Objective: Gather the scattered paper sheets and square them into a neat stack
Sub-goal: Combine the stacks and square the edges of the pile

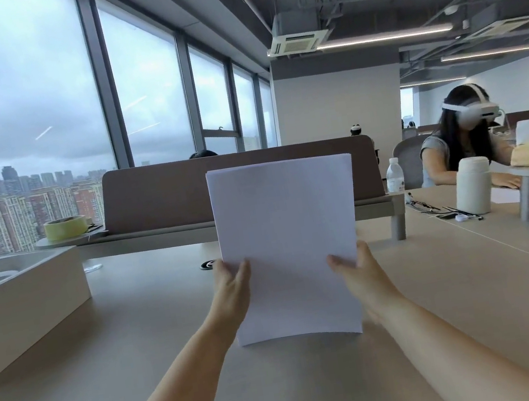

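Paper sheets (287, 231), plain, between left hand (233, 286), right hand (359, 270).

Tape roll (64, 227) far L; water bottle (394, 175), white flask (472, 185) R; person (440, 158) w/ headset (474, 111) beyond.

I have bare bench (157, 321) on either side of my forearms, and a wide stretch of it runs out to the right. The paper stack (289, 248), pinched upright between my left grip (233, 283) and right grip (353, 266), walls off the middle. On the left a white box (23, 307) sits on the bench and blocks that side. Straight ahead a brown divider (158, 196) closes the far edge. Far right, a white flask (472, 184), a water bottle (394, 176), loose cables (445, 211) and a shelf leg (398, 224) crowd the way through.
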A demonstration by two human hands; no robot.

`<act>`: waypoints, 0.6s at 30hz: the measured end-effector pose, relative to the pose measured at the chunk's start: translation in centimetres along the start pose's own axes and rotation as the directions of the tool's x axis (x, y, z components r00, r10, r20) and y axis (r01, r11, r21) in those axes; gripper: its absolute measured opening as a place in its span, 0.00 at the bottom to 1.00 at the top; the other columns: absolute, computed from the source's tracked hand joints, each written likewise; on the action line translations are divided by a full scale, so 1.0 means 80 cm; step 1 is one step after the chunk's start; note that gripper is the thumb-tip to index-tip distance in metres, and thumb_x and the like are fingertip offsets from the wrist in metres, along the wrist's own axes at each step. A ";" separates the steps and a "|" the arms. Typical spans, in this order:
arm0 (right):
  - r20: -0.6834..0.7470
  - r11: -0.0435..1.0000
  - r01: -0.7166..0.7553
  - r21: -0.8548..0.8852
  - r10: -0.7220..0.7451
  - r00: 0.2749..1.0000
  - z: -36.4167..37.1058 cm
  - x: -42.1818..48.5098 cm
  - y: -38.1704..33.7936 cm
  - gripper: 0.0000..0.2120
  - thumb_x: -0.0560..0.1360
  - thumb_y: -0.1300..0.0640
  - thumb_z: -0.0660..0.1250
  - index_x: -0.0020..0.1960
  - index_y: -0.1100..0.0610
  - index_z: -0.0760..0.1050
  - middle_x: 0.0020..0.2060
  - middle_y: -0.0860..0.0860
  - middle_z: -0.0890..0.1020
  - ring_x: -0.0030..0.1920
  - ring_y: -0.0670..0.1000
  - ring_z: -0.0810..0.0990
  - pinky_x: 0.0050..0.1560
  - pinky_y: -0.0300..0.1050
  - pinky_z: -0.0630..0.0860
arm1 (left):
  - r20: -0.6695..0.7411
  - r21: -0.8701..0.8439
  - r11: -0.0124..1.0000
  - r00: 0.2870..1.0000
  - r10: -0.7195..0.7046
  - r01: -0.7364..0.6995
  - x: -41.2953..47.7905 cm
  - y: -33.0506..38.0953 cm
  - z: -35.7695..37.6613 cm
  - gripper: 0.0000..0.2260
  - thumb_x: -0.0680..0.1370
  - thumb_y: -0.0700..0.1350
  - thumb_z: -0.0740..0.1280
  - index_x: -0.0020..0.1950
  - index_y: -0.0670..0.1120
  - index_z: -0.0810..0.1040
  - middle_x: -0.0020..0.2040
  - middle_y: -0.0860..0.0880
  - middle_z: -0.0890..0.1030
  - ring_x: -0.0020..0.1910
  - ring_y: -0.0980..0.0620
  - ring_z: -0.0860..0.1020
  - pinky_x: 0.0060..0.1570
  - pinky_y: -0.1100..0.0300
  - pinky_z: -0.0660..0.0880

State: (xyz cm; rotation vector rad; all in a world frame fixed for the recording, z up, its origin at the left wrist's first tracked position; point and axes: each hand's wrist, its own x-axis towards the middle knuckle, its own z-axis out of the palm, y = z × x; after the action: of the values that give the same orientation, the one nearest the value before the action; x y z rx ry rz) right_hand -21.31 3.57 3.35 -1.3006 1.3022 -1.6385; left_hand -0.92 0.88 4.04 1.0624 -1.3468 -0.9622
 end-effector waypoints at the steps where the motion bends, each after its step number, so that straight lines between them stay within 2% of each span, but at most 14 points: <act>1: 0.023 0.998 -0.058 -0.015 0.058 0.998 -0.002 -0.006 0.018 0.08 0.77 0.60 0.65 0.51 0.49 0.69 0.52 0.51 0.80 0.52 0.50 0.80 0.56 0.49 0.75 | 0.011 0.083 0.996 0.999 -0.037 0.036 -0.004 -0.018 -0.001 0.19 0.73 0.58 0.62 0.57 0.49 0.64 0.57 0.46 0.74 0.57 0.47 0.74 0.60 0.48 0.72; 2: 0.043 0.994 -0.098 -0.045 0.100 0.994 -0.004 -0.013 0.037 0.08 0.78 0.60 0.64 0.53 0.50 0.68 0.54 0.52 0.80 0.53 0.51 0.79 0.57 0.49 0.74 | 0.014 0.161 0.984 0.997 -0.079 0.076 -0.006 -0.039 -0.003 0.22 0.69 0.61 0.61 0.56 0.49 0.64 0.58 0.46 0.74 0.59 0.45 0.74 0.62 0.46 0.71; 3: 0.057 0.989 -0.117 -0.085 0.122 0.991 -0.006 -0.017 0.052 0.09 0.78 0.60 0.64 0.55 0.51 0.68 0.55 0.51 0.79 0.55 0.51 0.78 0.57 0.47 0.73 | 0.019 0.228 0.968 0.994 -0.108 0.101 -0.005 -0.059 -0.004 0.22 0.68 0.61 0.60 0.56 0.49 0.64 0.58 0.45 0.75 0.61 0.44 0.73 0.63 0.46 0.70; 5: 0.062 0.980 -0.128 -0.154 0.139 0.988 -0.010 -0.021 0.072 0.09 0.79 0.60 0.62 0.57 0.52 0.67 0.55 0.49 0.78 0.56 0.51 0.77 0.56 0.43 0.70 | 0.015 0.362 0.926 0.993 -0.117 0.103 -0.004 -0.087 -0.005 0.12 0.77 0.51 0.61 0.56 0.48 0.64 0.60 0.43 0.75 0.62 0.43 0.72 0.61 0.49 0.69; 7: 0.066 0.974 -0.124 -0.191 0.139 0.988 -0.012 -0.021 0.080 0.10 0.79 0.60 0.62 0.58 0.52 0.68 0.56 0.49 0.79 0.58 0.50 0.77 0.56 0.41 0.69 | 0.006 0.434 0.898 0.996 -0.091 0.080 -0.004 -0.101 -0.006 0.06 0.81 0.45 0.59 0.55 0.46 0.64 0.61 0.42 0.75 0.63 0.43 0.72 0.58 0.52 0.69; 10: 0.068 0.969 -0.095 -0.230 0.114 0.991 -0.011 -0.020 0.083 0.11 0.79 0.61 0.62 0.61 0.52 0.69 0.57 0.48 0.79 0.58 0.49 0.77 0.59 0.41 0.70 | -0.002 0.464 0.883 0.997 -0.079 0.071 -0.004 -0.109 -0.006 0.05 0.82 0.45 0.58 0.52 0.44 0.64 0.58 0.41 0.76 0.60 0.43 0.74 0.51 0.55 0.68; 13: 0.057 0.965 -0.038 -0.258 0.055 0.997 -0.010 -0.022 0.082 0.13 0.80 0.60 0.60 0.63 0.52 0.68 0.56 0.46 0.77 0.58 0.47 0.75 0.59 0.40 0.68 | -0.014 0.494 0.869 1.000 -0.024 0.028 -0.008 -0.110 -0.005 0.08 0.81 0.46 0.58 0.50 0.42 0.63 0.56 0.40 0.77 0.57 0.41 0.76 0.50 0.52 0.71; 15: 0.039 0.965 0.002 -0.263 0.008 0.999 -0.009 -0.022 0.079 0.11 0.80 0.60 0.60 0.61 0.52 0.68 0.55 0.47 0.77 0.57 0.48 0.76 0.58 0.39 0.68 | -0.025 0.489 0.872 1.000 0.006 0.007 -0.012 -0.106 -0.005 0.10 0.81 0.46 0.59 0.50 0.40 0.63 0.52 0.41 0.78 0.54 0.40 0.77 0.50 0.50 0.73; 18: -0.008 0.963 0.048 -0.264 -0.051 0.999 -0.007 -0.021 0.074 0.08 0.79 0.61 0.62 0.57 0.55 0.69 0.51 0.48 0.79 0.53 0.48 0.78 0.53 0.38 0.69 | -0.036 0.471 0.882 0.999 0.036 -0.015 -0.015 -0.097 -0.006 0.09 0.81 0.47 0.60 0.48 0.43 0.63 0.46 0.44 0.78 0.48 0.40 0.79 0.50 0.47 0.75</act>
State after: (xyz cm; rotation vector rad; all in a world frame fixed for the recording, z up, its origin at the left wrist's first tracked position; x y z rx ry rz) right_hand -21.87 3.59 -2.81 -1.4894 1.5493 -1.5489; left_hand 0.03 0.00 -3.68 1.4165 -1.5986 -0.5932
